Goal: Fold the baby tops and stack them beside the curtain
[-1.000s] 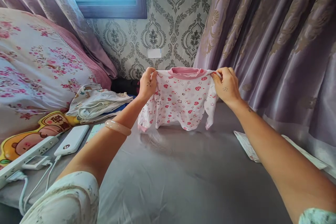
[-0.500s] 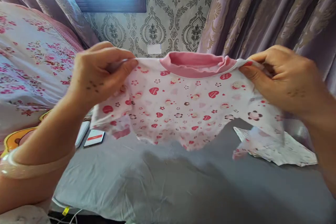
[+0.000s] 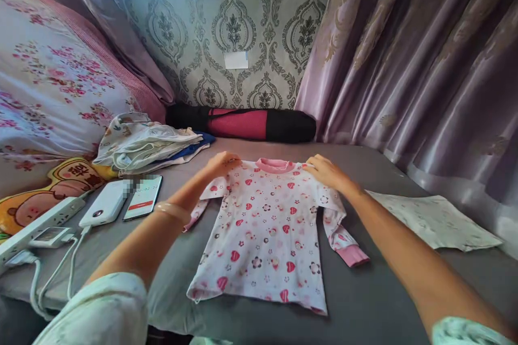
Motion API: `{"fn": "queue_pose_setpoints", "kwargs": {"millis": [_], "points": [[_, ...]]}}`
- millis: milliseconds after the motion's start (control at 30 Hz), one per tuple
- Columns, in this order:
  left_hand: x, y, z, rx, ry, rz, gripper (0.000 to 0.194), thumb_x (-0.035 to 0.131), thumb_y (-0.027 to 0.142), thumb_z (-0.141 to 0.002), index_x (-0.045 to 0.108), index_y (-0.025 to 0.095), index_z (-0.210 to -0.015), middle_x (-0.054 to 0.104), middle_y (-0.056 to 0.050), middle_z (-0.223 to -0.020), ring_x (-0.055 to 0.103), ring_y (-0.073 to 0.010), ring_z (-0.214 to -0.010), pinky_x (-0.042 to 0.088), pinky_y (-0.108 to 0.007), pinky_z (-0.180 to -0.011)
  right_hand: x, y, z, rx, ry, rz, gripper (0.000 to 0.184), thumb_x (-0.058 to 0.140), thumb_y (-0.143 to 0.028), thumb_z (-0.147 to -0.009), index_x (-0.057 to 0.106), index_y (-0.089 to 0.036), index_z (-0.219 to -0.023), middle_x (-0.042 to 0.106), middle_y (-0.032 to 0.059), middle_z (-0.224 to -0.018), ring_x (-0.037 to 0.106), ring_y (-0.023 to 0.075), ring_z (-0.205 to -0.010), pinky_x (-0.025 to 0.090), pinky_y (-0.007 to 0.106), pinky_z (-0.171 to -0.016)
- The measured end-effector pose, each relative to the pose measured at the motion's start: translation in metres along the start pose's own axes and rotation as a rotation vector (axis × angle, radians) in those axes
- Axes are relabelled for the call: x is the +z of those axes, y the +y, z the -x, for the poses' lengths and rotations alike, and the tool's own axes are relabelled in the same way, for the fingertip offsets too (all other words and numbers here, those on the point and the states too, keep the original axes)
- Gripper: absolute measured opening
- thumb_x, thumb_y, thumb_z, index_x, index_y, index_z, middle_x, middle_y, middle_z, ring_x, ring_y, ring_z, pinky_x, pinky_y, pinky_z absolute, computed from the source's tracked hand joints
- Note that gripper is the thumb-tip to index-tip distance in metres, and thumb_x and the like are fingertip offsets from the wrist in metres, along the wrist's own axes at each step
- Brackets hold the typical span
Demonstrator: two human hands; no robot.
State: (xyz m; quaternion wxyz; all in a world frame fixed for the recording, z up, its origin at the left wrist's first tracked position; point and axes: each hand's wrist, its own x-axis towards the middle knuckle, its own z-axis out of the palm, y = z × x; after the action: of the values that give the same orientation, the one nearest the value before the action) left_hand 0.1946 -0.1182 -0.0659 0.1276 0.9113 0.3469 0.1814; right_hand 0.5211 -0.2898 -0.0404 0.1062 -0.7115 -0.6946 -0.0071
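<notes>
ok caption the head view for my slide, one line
Left hand and right hand at the shoulders of a heart-print shirt laid on a grey sheet

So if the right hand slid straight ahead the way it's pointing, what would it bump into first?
Probably the black-and-pink roll beyond the shirt; the right hand seems to point toward it, though depth is unclear.

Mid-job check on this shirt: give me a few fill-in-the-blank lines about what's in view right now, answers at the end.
1. The small shirt is printed with solid red ____ shapes.
2. Its collar and the cuff nearer the right arm are both ____.
3. The left hand and right hand are at the shirt's two ____, either side of the collar.
4. A bangle is worn on the ____ arm.

Missing words: heart; pink; shoulders; left.
</notes>
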Motion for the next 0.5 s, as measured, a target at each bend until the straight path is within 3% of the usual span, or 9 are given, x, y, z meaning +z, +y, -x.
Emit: {"fn": "queue_pose_setpoints", "kwargs": {"millis": [100,200,300,500], "points": [[0.044,-0.011,-0.006,-0.085,0.053,-0.103,0.031,0.046,0.036,-0.087,0.072,0.021,-0.093,0.069,-0.007,-0.088,0.061,-0.0214,-0.087,0.046,-0.029,-0.076,0.033,0.0,-0.003,0.09,-0.072,0.06,0.029,0.036,-0.038,-0.1,0.06,-0.022,-0.101,0.059,0.0089,-0.111,0.06,0.0211,-0.097,0.043,0.031,-0.083],[0.068,-0.017,-0.01,-0.071,0.108,-0.197,0.03,0.045,0.034,-0.089,0.072,0.02,-0.09,0.067,-0.01,-0.089,0.058,-0.0229,-0.09,0.042,-0.035,-0.086,0.046,-0.001,-0.007,0.123,-0.103,0.126,0.032,0.032,-0.043,-0.101,0.057,-0.025,-0.107,0.056,0.0085,-0.116,0.061,0.0232,-0.098,0.042,0.033,-0.081],[0.076,-0.024,-0.012,-0.073,0.123,-0.266,0.034,0.041,0.036,-0.093,0.07,0.019,-0.093,0.064,-0.012,-0.094,0.054,-0.0241,-0.089,0.039,-0.038,-0.084,0.054,0.0,-0.014,0.117,-0.124,0.18,0.032,0.03,-0.043,-0.102,0.055,-0.025,-0.11,0.054,0.0095,-0.118,0.062,0.0243,-0.098,0.042,0.034,-0.079],[0.075,-0.039,-0.015,0.002,0.081,-0.383,0.04,0.033,0.039,-0.097,0.067,0.018,-0.1,0.06,-0.016,-0.103,0.048,-0.029,-0.096,0.035,-0.04,-0.078,0.069,0.007,-0.036,0.089,-0.137,0.23,0.031,0.03,-0.041,-0.102,0.053,-0.023,-0.111,0.054,0.0108,-0.119,0.063,0.0252,-0.097,0.042,0.034,-0.076]]}}
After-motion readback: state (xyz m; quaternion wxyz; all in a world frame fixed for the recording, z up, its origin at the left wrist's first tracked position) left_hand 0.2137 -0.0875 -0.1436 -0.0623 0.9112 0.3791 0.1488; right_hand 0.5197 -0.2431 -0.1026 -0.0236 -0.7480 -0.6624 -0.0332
